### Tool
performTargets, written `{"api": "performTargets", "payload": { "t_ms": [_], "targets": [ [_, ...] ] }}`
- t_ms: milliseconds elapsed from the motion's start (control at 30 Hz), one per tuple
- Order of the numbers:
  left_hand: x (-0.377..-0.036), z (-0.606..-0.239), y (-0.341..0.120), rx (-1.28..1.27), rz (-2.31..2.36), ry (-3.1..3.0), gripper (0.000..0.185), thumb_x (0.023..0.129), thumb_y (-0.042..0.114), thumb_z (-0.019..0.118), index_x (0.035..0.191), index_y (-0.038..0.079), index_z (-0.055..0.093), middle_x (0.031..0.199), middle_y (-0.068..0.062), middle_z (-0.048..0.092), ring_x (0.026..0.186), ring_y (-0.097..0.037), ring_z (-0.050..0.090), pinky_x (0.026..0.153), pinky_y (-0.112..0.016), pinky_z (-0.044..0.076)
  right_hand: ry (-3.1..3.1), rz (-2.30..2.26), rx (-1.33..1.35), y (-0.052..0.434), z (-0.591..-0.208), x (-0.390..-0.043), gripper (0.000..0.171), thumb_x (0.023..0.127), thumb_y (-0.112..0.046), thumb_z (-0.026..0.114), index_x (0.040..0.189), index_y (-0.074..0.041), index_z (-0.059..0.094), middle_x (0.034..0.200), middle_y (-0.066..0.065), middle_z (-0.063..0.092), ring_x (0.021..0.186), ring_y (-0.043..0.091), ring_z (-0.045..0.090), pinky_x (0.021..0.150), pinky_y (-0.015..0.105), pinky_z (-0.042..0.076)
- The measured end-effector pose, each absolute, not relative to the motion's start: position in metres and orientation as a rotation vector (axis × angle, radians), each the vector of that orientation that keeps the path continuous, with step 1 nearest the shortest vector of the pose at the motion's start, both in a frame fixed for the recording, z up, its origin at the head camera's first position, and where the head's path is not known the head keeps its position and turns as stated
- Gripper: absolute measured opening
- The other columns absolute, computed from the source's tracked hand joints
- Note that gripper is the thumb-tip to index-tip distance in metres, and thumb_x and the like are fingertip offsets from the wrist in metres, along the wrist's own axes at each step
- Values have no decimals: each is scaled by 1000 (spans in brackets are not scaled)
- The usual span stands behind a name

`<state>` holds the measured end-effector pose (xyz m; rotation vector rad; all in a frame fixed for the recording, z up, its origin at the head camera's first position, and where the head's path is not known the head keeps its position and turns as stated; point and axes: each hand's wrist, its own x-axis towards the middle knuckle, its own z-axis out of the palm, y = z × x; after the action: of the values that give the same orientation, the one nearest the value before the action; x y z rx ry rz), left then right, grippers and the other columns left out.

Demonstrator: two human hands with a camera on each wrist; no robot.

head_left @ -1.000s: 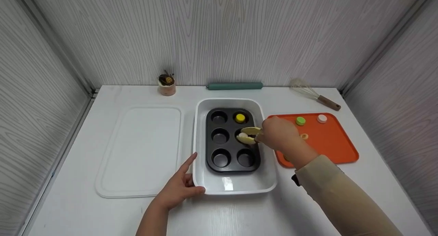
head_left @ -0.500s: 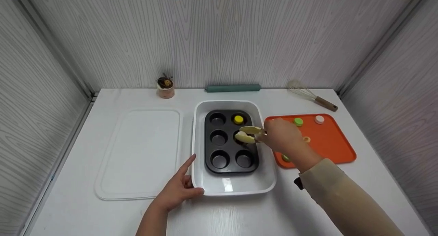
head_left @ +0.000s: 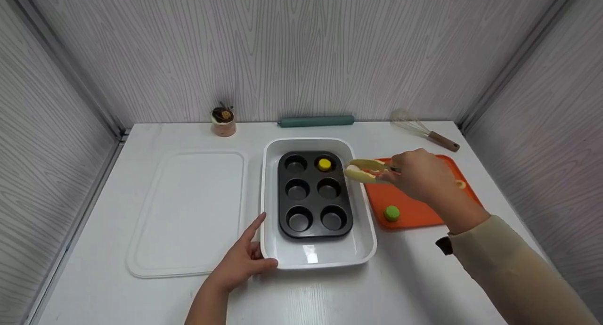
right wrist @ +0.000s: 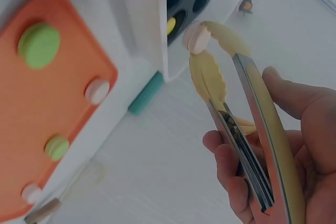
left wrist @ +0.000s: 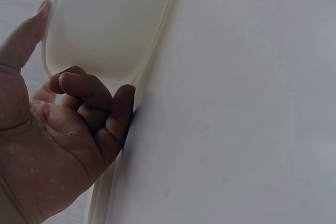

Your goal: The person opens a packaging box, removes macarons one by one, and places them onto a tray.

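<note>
My right hand (head_left: 421, 179) holds yellow-tipped kitchen tongs (right wrist: 270, 129). Between their tips sits a pale pink macaron (right wrist: 197, 38), above the right rim of the white bin (head_left: 301, 261) in the head view. Inside that bin lies a dark muffin pan (head_left: 313, 212), a yellow macaron (head_left: 324, 164) in its far right cup. At the bin's near left corner is my left hand (head_left: 240, 264), thumb touching the rim and index finger stretched along the side. Its other fingers bend loosely beside the outer wall in the left wrist view.
An orange tray (head_left: 414, 216) to the right bears a green macaron (head_left: 391, 214) and, in the right wrist view, several macarons. A white lid (head_left: 188, 212) lies left. Behind are a small pot (head_left: 224, 127), a green rolling pin (head_left: 316, 121) and a whisk (head_left: 443, 140).
The tongs, still holding the pink macaron, have moved from the middle right cup rightward and away to above the bin's rim. My left hand stays at the bin's corner.
</note>
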<state>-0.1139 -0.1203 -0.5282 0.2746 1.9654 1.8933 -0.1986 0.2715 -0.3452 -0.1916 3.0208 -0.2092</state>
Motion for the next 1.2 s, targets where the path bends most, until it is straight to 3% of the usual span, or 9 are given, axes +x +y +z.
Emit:
{"api": "performTargets", "payload": {
  "t_ms": [167, 267, 500, 733, 967, 1200],
  "targets": [
    [-115, -528, -120, 284, 1894, 1957, 115, 86, 2, 86, 172, 19, 12, 111, -27, 73, 80, -18, 63, 70, -27, 50, 3056, -192, -193, 306, -333, -193, 49, 99, -48, 73, 117, -2, 77, 95, 11, 76, 75, 24, 66, 64, 46, 54],
    [-115, -529, -121, 290, 1891, 1955, 115, 86, 1, 85, 172, 19, 11, 113, -28, 73, 80, -18, 63, 70, -27, 51, 3059, -169, -201, 328, -331, -189, 48, 100, -47, 73, 115, -2, 78, 88, 8, 74, 74, 24, 65, 63, 45, 52],
    [-115, -529, -122, 303, 1898, 1951, 114, 86, 2, 85, 172, 18, 11, 111, -28, 73, 78, -16, 62, 68, -26, 50, 3030, -163, -113, 368, -336, -176, 39, 99, -43, 73, 83, -9, 66, 68, 3, 55, 66, 23, 54, 56, 37, 40],
    [-114, -529, -120, 286, 1890, 1975, 115, 85, 2, 85, 172, 20, 13, 104, -23, 74, 76, -16, 61, 68, -27, 50, 3033, -151, -98, 399, -352, -162, 40, 96, -43, 76, 81, -6, 68, 66, -1, 55, 62, 22, 53, 56, 37, 39],
    [-115, -529, -121, 298, 1894, 1960, 115, 86, 1, 86, 172, 19, 12, 108, -26, 73, 80, -17, 64, 71, -27, 51, 3009, -210, -74, 418, -371, -147, 38, 97, -43, 75, 74, -14, 66, 63, -3, 53, 61, 20, 51, 55, 36, 38],
    [-115, -529, -121, 306, 1897, 1957, 115, 85, 1, 85, 172, 19, 12, 104, -24, 73, 78, -17, 62, 70, -27, 51, 2949, -225, -3, 424, -386, -141, 48, 96, -44, 74, 67, -15, 50, 63, -1, 48, 59, 19, 48, 53, 35, 35]
  ]
}}
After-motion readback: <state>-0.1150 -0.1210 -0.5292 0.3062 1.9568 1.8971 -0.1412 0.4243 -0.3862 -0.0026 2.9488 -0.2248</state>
